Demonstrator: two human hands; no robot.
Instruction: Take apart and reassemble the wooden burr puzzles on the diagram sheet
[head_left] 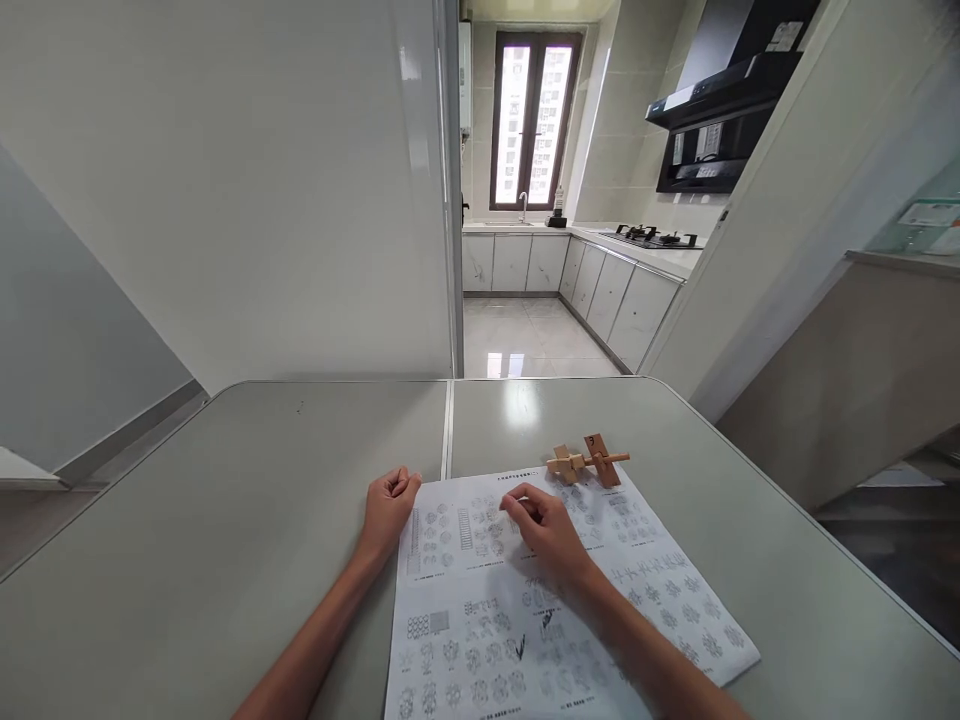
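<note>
A large white printed sheet [450, 600], covered with rows of small line diagrams and bold captions, lies on the table. My left hand [391, 508] is closed in a fist at the sheet's upper left corner, with nothing showing in it. Over the upper middle of the sheet, my right hand [546, 525] has its fingers curled, thumb and forefinger together; I see nothing between them. Just beyond it, a small wooden interlocking puzzle [568, 464] of crossed pieces rests at the sheet's top right. Beside that is a flat brown wooden piece [602, 462] with a dark mark and a thin stick across it.
The pale grey table [247, 520] has a seam down its middle and rounded far corners. A white panel [300, 200] stands behind its left side. Past the table, a doorway leads to a kitchen with a gas stove [652, 237], a range hood [727, 95] and a window [534, 120].
</note>
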